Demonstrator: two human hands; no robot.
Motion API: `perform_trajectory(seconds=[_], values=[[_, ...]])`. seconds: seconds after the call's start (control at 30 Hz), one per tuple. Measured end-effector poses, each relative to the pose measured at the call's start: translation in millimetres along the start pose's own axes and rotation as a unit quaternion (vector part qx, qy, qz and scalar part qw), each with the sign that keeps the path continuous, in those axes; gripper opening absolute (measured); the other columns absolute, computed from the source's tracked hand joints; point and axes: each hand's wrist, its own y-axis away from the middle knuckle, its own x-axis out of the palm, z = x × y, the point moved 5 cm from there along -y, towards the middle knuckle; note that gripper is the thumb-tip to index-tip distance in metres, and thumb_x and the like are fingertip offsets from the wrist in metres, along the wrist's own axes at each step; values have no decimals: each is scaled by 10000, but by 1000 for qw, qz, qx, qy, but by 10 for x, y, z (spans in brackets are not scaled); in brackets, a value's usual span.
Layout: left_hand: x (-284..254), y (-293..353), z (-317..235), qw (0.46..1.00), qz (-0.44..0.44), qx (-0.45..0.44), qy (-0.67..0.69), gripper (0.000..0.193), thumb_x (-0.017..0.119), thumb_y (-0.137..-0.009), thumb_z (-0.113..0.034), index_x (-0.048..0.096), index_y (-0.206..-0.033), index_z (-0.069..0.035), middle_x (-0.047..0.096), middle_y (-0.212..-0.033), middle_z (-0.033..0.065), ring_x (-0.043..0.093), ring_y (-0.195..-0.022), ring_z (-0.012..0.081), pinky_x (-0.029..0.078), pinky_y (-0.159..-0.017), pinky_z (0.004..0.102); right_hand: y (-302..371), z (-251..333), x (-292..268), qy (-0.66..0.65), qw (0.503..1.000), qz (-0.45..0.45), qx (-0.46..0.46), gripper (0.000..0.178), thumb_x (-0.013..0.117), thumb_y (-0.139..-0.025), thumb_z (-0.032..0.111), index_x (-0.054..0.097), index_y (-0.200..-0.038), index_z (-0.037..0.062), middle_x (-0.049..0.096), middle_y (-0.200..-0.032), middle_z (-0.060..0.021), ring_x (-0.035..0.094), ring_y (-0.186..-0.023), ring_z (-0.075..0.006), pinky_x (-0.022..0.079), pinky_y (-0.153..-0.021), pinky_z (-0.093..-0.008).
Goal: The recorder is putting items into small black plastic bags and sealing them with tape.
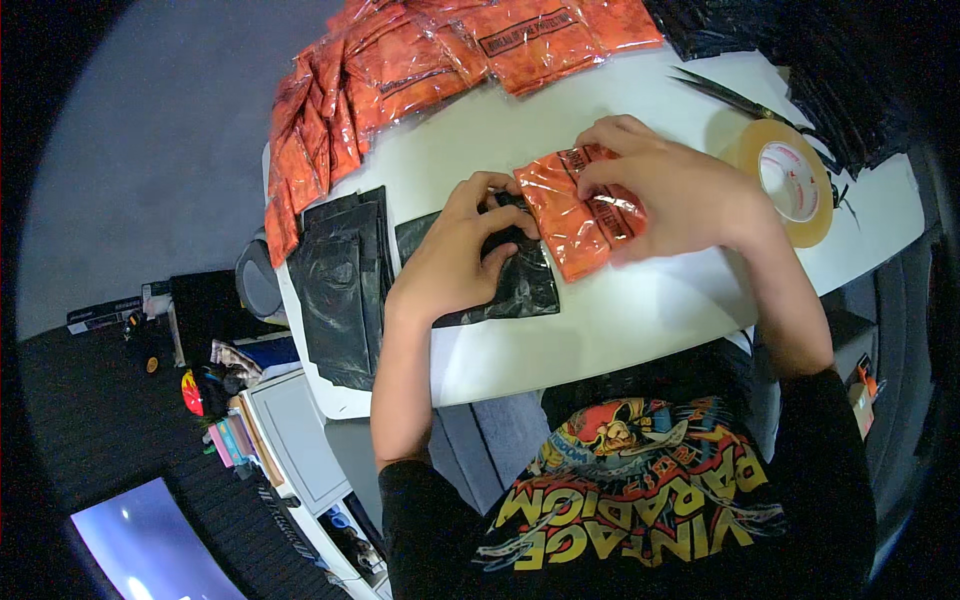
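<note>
An orange folded packet in clear, shiny plastic is gripped by my right hand, its fingers bent over the packet's right part. The packet's left edge meets a flat black plastic bag lying on the white table. My left hand has its fingers curled onto the upper right part of that bag, close to the packet, with thumb and fingertips on the plastic. Whether the packet's edge is inside the bag's mouth I cannot tell. Left of this hand lies a stack of black plastic bags.
Many orange packets in clear plastic are heaped along the table's far left edge. Scissors and a roll of clear tape lie at the right. More black bags are piled behind them. A white cabinet stands lower left.
</note>
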Motion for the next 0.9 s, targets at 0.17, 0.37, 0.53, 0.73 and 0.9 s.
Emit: perform_trajectory(seconds=[0.17,0.37,0.53,0.73,0.9], values=[[-30,-28,59,999,-33,8,39,287,773,-716,98,705,-947,-59,595,-1283,118,617,-1101,302,503,-996,393,64,-95,93,49,998,7,42,780,928,-550,175,607,-1256,87,459,-1475,-170,410,-1435,-378,413,-1165,-448],[-101,-9,126,997,-57,37,37,236,791,-712,77,694,-891,-43,618,-1229,119,632,-1112,304,513,-995,385,27,-70,-15,29,999,-9,19,586,856,-624,168,641,-1159,64,543,-1322,-154,494,-1305,-363,465,-1081,-438],[-189,1,90,995,-93,17,26,190,743,-755,94,675,-892,-19,610,-1233,121,640,-1105,309,519,-986,376,-12,-99,-39,9,999,-6,32,269,681,-722,31,635,-987,28,606,-1078,-96,570,-1145,-308,511,-953,-404],[-232,-2,28,990,-141,17,1,202,666,-778,165,662,-922,23,567,-1165,118,660,-1021,252,563,-863,323,-47,-17,-177,1,990,-131,-41,178,574,-754,-58,641,-904,10,602,-974,-131,594,-1046,-341,519,-863,-407],[-210,23,136,988,-148,10,33,207,648,-734,136,683,-883,-4,550,-1075,113,639,-964,256,527,-858,327,-51,69,-228,-79,994,-61,-51,384,561,-704,31,718,-1054,50,675,-723,-207,663,-753,-431,523,-750,-536]])
